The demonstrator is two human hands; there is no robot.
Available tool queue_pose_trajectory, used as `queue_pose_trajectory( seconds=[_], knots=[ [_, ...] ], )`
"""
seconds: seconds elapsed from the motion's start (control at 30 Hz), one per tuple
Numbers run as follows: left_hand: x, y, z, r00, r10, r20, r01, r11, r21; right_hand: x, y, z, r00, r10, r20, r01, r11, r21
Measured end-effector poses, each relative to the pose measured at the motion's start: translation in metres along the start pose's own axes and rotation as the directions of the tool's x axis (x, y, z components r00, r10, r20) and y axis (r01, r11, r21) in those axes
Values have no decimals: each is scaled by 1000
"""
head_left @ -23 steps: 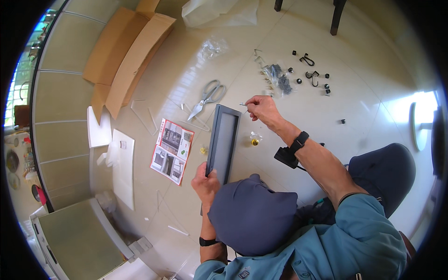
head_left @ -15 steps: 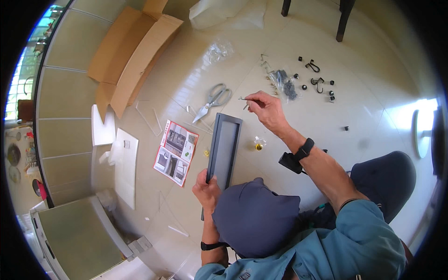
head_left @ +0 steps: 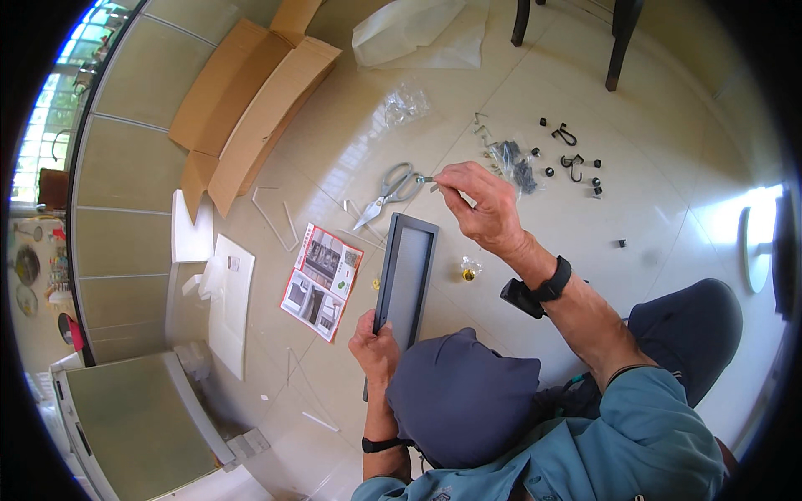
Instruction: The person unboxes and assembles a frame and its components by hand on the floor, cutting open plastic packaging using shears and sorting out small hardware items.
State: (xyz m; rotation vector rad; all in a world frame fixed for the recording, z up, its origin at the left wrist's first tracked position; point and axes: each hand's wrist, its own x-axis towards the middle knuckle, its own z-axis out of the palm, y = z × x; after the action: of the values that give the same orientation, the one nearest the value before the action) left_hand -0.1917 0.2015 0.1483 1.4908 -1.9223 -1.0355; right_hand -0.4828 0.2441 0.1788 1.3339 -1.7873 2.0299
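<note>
My left hand (head_left: 373,349) is closed around the near left edge of a long dark grey tray (head_left: 412,271) with raised rims. The tray stands tilted beside my dark-clothed knee (head_left: 459,401). Above its far end and to the right, my right hand (head_left: 484,209) pinches a small silvery metal piece (head_left: 425,179); its exact kind is too small to make out. Just beyond, on the floor, lie grey-handled scissors (head_left: 385,199). Right of the tray is a small yellow item (head_left: 469,274) in clear plastic.
A printed leaflet (head_left: 322,280) lies left of the tray. At the far right are a clear bag of dark parts (head_left: 515,167), black hooks (head_left: 574,165) and several black caps (head_left: 549,171). A cardboard box (head_left: 276,117), white panels (head_left: 227,317) and dark furniture legs (head_left: 622,42) stand farther out.
My right hand has shifted slightly in the picture, still pinching the metal piece. The whole scene sits a little lower in view. My left hand keeps hold of the tray.
</note>
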Motion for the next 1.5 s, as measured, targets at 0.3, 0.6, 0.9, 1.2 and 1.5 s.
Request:
queue_pose_trajectory(
  seconds=[0.3, 0.6, 0.9, 1.2, 1.5],
  knots=[
    [1, 14, -3, 999, 30, 35, -38, 970, 238, -19, 15, 5, 961, 277, 22, -278, 959, 48],
    [5, 23, -10, 990, 60, 129, -94, 957, 276, -84, 70, 16, 641, 761, 95, -767, 641, 34],
    [4, 31, -20, 960, 16, 278, -64, 985, 163, -99, 64, 15, 348, 869, 352, -931, 364, 21],
    [3, 29, -22, 931, 82, 357, -111, 992, 61, -102, 45, 27, 257, 785, 564, -926, 367, -90],
    [-9, 20, -11, 948, -86, 308, 136, 980, -146, -94, 6, 43, 196, 600, 775, -900, 425, -102]
  ],
)
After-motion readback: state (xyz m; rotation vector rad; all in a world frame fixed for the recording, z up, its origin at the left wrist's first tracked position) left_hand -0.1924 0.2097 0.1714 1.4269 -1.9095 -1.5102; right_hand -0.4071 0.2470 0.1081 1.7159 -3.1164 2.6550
